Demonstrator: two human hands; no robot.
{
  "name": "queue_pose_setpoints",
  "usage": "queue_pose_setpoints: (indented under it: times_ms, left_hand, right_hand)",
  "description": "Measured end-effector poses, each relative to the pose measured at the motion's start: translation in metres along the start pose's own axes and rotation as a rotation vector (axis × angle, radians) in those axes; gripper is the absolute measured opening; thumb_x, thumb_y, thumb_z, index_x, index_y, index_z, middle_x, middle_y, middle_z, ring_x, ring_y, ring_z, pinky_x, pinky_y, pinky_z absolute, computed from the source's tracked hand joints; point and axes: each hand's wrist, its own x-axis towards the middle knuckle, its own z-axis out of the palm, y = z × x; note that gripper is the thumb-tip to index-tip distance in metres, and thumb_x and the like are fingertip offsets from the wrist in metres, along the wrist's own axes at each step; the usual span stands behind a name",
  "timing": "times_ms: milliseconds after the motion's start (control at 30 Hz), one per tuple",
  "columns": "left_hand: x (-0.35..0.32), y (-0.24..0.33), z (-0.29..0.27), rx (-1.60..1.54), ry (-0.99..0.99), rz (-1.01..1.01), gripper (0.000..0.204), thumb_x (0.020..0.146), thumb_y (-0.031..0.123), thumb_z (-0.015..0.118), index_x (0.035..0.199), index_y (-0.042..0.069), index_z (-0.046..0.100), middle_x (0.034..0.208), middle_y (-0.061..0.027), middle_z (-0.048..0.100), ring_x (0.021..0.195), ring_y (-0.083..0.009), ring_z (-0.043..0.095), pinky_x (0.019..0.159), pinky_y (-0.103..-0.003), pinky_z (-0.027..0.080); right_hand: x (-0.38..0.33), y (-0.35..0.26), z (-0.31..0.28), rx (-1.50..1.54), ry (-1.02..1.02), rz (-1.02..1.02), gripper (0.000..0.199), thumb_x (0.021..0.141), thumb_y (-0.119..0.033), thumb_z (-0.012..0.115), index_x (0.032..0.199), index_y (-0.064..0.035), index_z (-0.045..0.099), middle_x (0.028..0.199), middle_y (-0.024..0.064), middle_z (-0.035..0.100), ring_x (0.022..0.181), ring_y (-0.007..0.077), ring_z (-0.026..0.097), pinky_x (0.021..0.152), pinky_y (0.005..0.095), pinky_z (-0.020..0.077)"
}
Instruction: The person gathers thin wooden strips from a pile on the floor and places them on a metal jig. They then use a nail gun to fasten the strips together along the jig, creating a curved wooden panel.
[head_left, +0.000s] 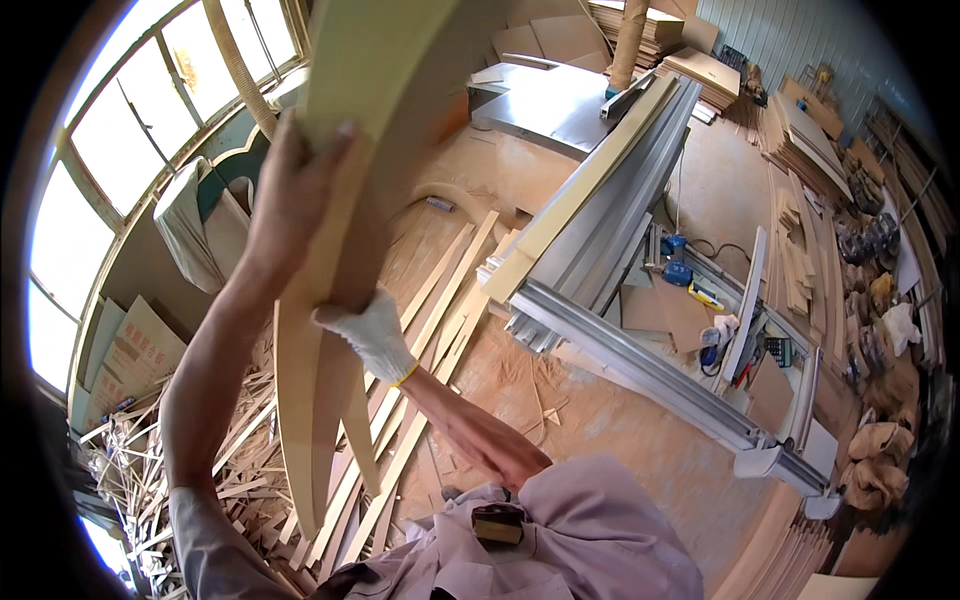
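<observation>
A long pale wooden board (375, 75) rises in front of me from the lower left past the top edge of the view, its upper part large and blurred. My bare left hand (298, 190) grips its left edge about midway up, thumb across the face. Lower down, my right hand (368, 335), in a white knitted glove with a yellow cuff edge, is closed around the opposite edge. Two tapered ends show below the glove, so there may be more than one piece in my hands; I cannot tell. The right fingertips are hidden behind the wood.
Wood offcuts (215, 490) heap up at lower left beside long strips (425, 420) on the dusty floor. To the right stands a sliding table saw with a metal rail (640, 375) and steel top (550, 105). A blue power tool (677, 272) lies within its frame. Panel stacks (705, 68) stand behind.
</observation>
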Motion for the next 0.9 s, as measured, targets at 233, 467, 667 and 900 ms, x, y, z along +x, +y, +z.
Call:
queue_pose_setpoints:
  times_ms: [233,467,667,900]
  left_hand:
    - [0.004,0.004,0.136,0.287,-0.274,0.059,0.038,0.099,0.019,0.059,0.127,-0.002,0.045,0.113,-0.0228,0.065,0.101,-0.0373,0.066,0.088,-0.050,0.054]
    - [-0.037,-0.021,0.161,-0.039,-0.508,0.006,0.104,0.083,0.042,0.082,0.154,-0.006,0.022,0.140,-0.0327,0.046,0.129,-0.0453,0.049,0.113,-0.047,0.041]
    - [-0.219,-0.165,-0.019,-0.314,-1.249,-0.739,0.123,0.080,0.090,0.050,0.164,0.008,0.013,0.165,-0.0285,0.021,0.155,-0.0432,0.014,0.125,-0.062,0.017]
    - [-0.299,-0.173,-0.097,-0.669,-1.586,-1.118,0.112,0.087,0.091,0.024,0.158,0.005,0.034,0.158,-0.0195,0.041,0.144,-0.0337,0.041,0.118,-0.049,0.035]
  right_hand:
    - [-0.013,0.011,-0.094,0.066,0.210,-0.158,0.027,0.090,-0.016,0.074,0.113,-0.0020,0.070,0.103,0.0041,0.071,0.091,0.0155,0.063,0.082,0.0330,0.0520]
    - [-0.050,0.014,-0.146,0.502,0.380,0.044,0.050,0.103,-0.041,0.059,0.143,-0.0107,0.054,0.137,0.0086,0.062,0.126,0.0246,0.058,0.107,0.0442,0.0468]
    - [-0.093,-0.007,-0.224,0.250,0.711,0.063,0.058,0.097,-0.057,0.062,0.142,-0.0214,0.056,0.133,0.0041,0.061,0.120,0.0234,0.059,0.102,0.0473,0.0503]
    - [-0.124,0.005,-0.241,0.210,0.828,0.000,0.042,0.099,-0.051,0.063,0.119,-0.0143,0.064,0.106,0.0025,0.066,0.099,0.0215,0.064,0.091,0.0391,0.0548]
